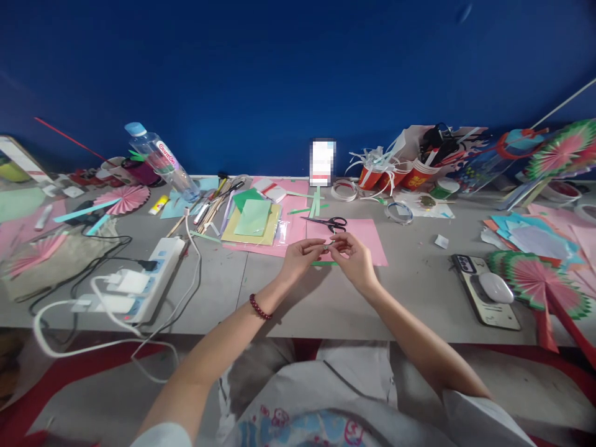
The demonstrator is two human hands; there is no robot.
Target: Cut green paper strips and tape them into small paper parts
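My left hand (302, 253) and my right hand (354, 256) meet above the front of the desk, thumbs and fingertips pinched close together. Between them is a small pale green strip (327, 246), seemingly paper, mostly hidden by the fingers. Both hands appear to grip it. Just beyond the fingertips lie black-handled scissors (336, 222), blades pointing left. They rest partly on a pink paper sheet (370, 239). A darker green strip (325, 264) lies under the hands at the sheet's near edge.
Left of the hands are stacked coloured papers (254, 217), a white power strip (161, 279) with cables and a tilted plastic bottle (162, 162). At right lie a phone (493, 313) with a mouse (496, 287) on it. Red cups (419, 177) stand behind, near wire coils (399, 213).
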